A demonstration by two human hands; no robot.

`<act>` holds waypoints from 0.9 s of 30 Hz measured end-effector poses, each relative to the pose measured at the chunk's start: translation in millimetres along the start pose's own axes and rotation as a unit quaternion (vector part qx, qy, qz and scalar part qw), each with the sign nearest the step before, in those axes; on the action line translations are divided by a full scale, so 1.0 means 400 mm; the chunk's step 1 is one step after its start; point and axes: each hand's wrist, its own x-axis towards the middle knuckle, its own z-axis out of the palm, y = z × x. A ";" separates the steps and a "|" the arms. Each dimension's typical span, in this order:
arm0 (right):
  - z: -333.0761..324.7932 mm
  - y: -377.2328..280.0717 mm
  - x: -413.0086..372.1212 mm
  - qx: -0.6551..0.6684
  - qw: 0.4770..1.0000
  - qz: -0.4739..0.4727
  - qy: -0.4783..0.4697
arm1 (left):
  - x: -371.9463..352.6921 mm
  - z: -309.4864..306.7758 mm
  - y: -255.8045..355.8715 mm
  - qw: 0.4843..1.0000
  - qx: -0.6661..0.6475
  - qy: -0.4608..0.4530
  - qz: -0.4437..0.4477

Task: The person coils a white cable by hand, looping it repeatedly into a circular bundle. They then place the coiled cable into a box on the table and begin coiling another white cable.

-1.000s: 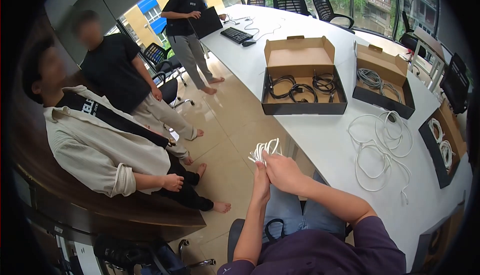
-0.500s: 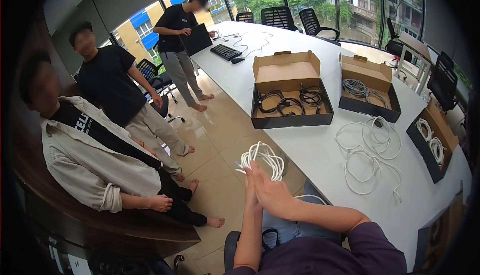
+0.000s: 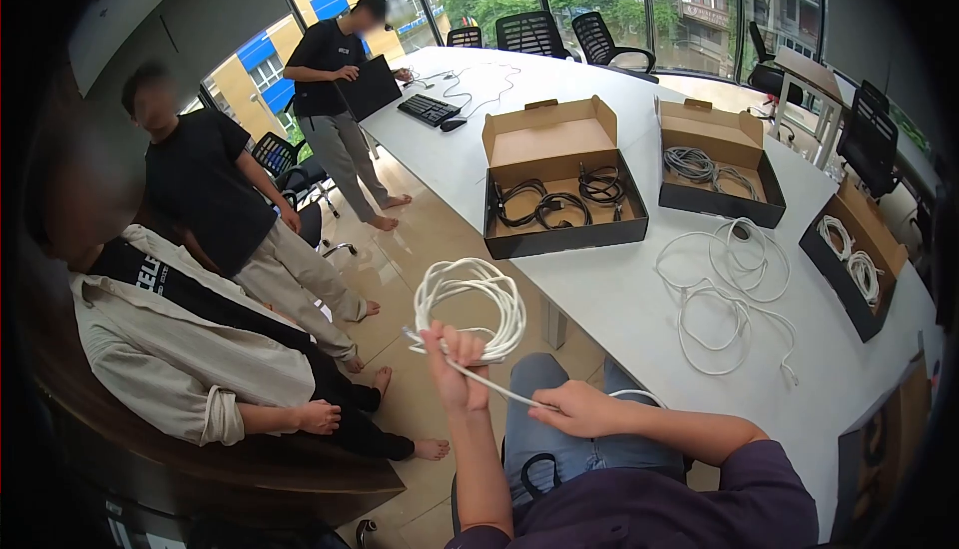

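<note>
A coiled white cable (image 3: pixel 511 314) is held up in front of me, its loops standing above my left hand (image 3: pixel 458 364), whose fingers are closed round the bottom of the coil. From there a length of the cable runs down to my right hand (image 3: pixel 571 409), which pinches it over my lap. The cable continues past my right hand toward the table edge. More white cable (image 3: pixel 714 324) lies in loose loops on the white table (image 3: pixel 599 299) to the right.
Open boxes hold black cables (image 3: pixel 551 211), grey cables (image 3: pixel 689 164) and white cables (image 3: pixel 861 274). A keyboard (image 3: pixel 428 109) and mouse (image 3: pixel 454 124) lie farther back. Three people stand at the left, one holding a laptop (image 3: pixel 372 87). Chairs (image 3: pixel 529 35) line the windows.
My hands, close together before, are now apart. The left has moved left with the coil, which shows wider loops; the right has moved down and holds the cable stretched between them.
</note>
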 end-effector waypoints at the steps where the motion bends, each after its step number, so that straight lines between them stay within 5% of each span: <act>1: 0.002 0.019 -0.014 -0.007 1.000 -0.003 -0.011 | 0.007 -0.007 0.030 0.998 -0.050 -0.044 0.001; 6: -0.005 0.125 -0.107 0.047 0.992 0.047 -0.109 | 0.035 0.000 0.228 0.978 -0.165 -0.124 0.013; 9: -0.109 0.105 -0.128 0.385 0.862 0.107 -0.312 | 0.039 0.029 0.253 0.986 -0.090 -0.133 -0.034; 15: -0.201 0.139 -0.155 0.626 0.717 0.070 -0.299 | 0.031 0.100 0.299 0.972 -0.127 -0.183 -0.081; 20: -0.305 0.118 -0.114 0.403 0.890 0.122 -0.178 | 0.051 0.116 0.302 0.975 -0.078 -0.158 -0.137; 27: -0.431 0.024 -0.024 0.207 0.968 0.138 0.042 | 0.085 0.073 0.295 0.966 -0.017 -0.130 -0.224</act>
